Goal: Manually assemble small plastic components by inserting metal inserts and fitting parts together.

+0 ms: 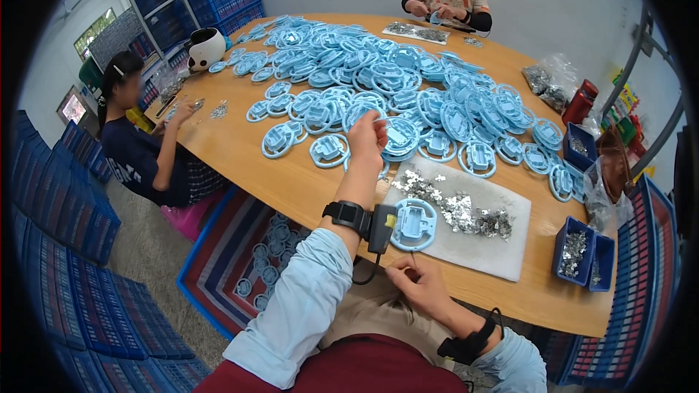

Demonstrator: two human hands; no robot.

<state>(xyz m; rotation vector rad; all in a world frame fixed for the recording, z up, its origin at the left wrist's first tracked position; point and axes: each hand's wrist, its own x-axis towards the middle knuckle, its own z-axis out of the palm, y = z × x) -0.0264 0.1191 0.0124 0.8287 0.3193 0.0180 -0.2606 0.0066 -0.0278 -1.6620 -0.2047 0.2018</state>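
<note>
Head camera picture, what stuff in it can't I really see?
In the head view:
- Left hand: it blocks whatever it may touch beneath.
- Right hand: its curl hides whether anything is inside.
- Pile of light-blue wheel-shaped parts: upper ones cover lower ones.
- Silvery metal pieces: too small to tell each shape.
- Blue-rimmed crate: tabletop and left sleeve hide some.
</note>
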